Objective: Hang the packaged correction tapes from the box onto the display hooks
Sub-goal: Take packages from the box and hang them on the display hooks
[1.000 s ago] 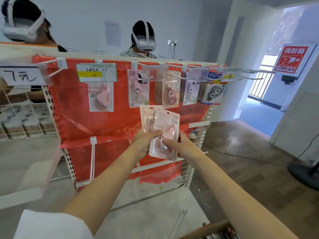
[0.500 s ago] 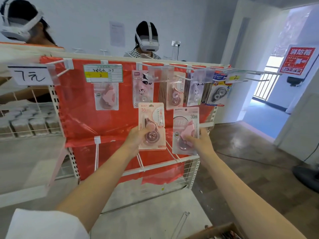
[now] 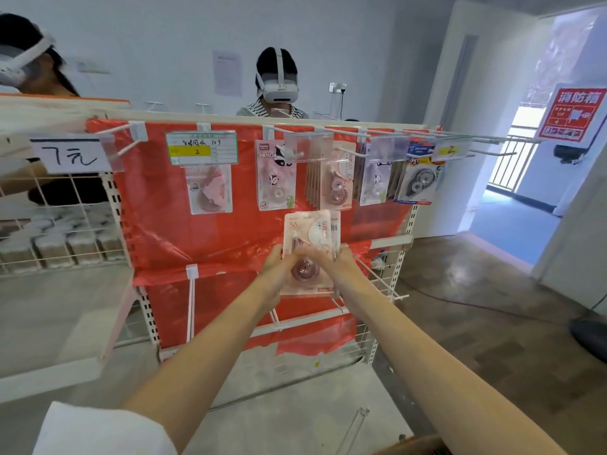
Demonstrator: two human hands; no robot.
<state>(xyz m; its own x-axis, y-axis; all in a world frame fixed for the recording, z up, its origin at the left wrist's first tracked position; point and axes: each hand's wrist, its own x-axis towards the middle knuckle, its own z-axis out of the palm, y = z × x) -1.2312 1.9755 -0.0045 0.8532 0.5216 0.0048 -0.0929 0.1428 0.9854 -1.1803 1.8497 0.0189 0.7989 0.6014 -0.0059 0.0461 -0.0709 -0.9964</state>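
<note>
Half a second back the two hands were apart, one package in each; now the left hand (image 3: 277, 269) and right hand (image 3: 340, 262) have come together in front of the red backing, and the two correction tape packages (image 3: 308, 238) are stacked face to back, one card edge peeking out to the right of the other. Both sets of fingers (image 3: 300, 252) are curled round the lower half of the stack, grasping it, with the printed tops standing free above the knuckles. My guess is the person is squaring the pair so the hang-holes line up and both can go on a hook in one push; nothing from this pair is hung yet.

Above the fingers runs the top row of display hooks (image 3: 348, 151), most already carrying hung packages (image 3: 276, 175). The hook straight above them holds several, so room there looks tight. Up and to the left of the fingers, a hook with a single pink package (image 3: 210, 188) has more space. Lower hook prongs (image 3: 377, 277) jut out just right of the right hand, close enough to snag a card edge if the stack swings that way. The cardboard box (image 3: 417, 444) sits far below the fingers, at the frame's bottom edge.
</note>
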